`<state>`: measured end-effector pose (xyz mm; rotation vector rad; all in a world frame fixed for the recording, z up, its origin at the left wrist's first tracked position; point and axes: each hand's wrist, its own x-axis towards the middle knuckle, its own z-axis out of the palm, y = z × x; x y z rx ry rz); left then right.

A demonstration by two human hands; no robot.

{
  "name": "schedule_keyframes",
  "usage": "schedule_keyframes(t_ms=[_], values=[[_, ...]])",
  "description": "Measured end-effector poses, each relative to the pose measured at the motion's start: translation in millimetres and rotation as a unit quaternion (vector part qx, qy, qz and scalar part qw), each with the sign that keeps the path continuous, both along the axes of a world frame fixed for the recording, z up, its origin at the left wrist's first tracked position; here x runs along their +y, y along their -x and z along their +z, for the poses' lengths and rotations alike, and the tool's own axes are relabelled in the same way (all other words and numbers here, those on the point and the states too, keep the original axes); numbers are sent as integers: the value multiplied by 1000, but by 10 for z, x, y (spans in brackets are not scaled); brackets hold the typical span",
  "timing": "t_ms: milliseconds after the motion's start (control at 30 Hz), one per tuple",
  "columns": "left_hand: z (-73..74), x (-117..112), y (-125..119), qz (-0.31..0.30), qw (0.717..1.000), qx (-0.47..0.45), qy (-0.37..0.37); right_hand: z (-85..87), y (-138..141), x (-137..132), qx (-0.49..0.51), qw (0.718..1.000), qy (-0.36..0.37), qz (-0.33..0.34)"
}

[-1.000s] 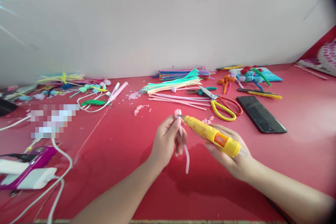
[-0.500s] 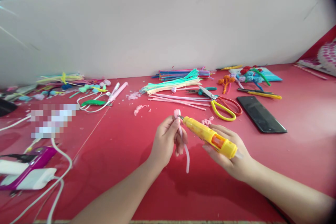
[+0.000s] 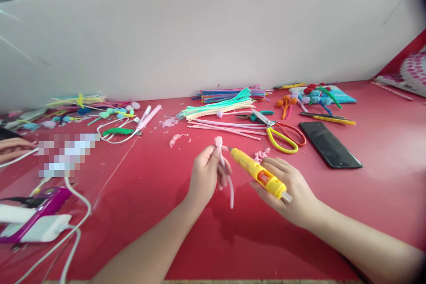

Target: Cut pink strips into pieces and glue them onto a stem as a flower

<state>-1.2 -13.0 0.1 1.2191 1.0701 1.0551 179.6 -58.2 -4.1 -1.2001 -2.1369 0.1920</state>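
Observation:
My left hand [image 3: 205,174] is closed around a pink pipe cleaner [image 3: 229,186] whose top end is rolled into a small bud. The stem hangs down below my fingers. My right hand [image 3: 289,191] grips a yellow glue gun [image 3: 258,173], held slanted, with its metal tip pointing at the bud and almost touching it. Both hands hover over the red table [image 3: 166,213].
Yellow-and-red scissors [image 3: 282,135] and a black phone [image 3: 329,144] lie behind my right hand. Bundles of pipe cleaners [image 3: 219,105] and finished flowers [image 3: 316,93] sit near the white back wall. White cables and a purple device [image 3: 40,213] lie at the left.
Both hands have drifted slightly left and away from me. The glue gun has tilted to a lower angle, its tip staying by the pink bud.

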Motion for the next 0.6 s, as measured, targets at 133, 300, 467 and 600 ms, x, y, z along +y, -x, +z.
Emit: schedule_keyframes(t_ms=[133, 300, 467, 600], values=[[4, 119, 80, 51, 998, 12, -24, -30, 34, 26, -2, 999, 44, -8], [25, 67, 42, 16, 1000, -21, -8, -129, 132, 17, -43, 992, 122, -9], [39, -57, -36, -47, 998, -31, 16, -77, 131, 31, -62, 991, 107, 56], [36, -65, -31, -62, 997, -44, 33, -1, -78, 219, -57, 996, 60, 13]])
